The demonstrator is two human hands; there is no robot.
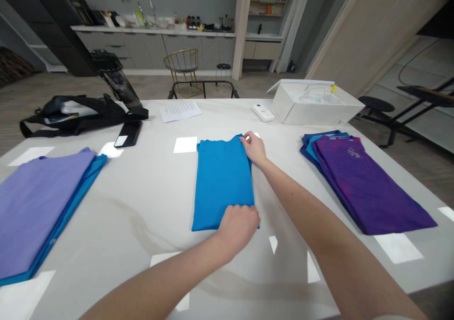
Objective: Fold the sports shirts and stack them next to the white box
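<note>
A wide bare lane of the glossy white tabletop (149, 183) runs left of center, between the folded lavender garment (42, 197) at the left edge and the folded bright-blue fabric garment (223, 183) at center. At upper left, a black rectangular phone (128, 134), a black fabric bag (85, 114) and a tall, dark, translucent cylinder (122, 83) obstruct it; a flat, printed white sheet (180, 111) lies farther right. The bare lane right of center, toward the folded purple garment (369, 183), is crossed by the bare right forearm (308, 206). A small white oblong device (263, 113) and open white cardboard box (315, 107) bound its top. The bare left forearm (166, 277) crosses the lower center.
</note>
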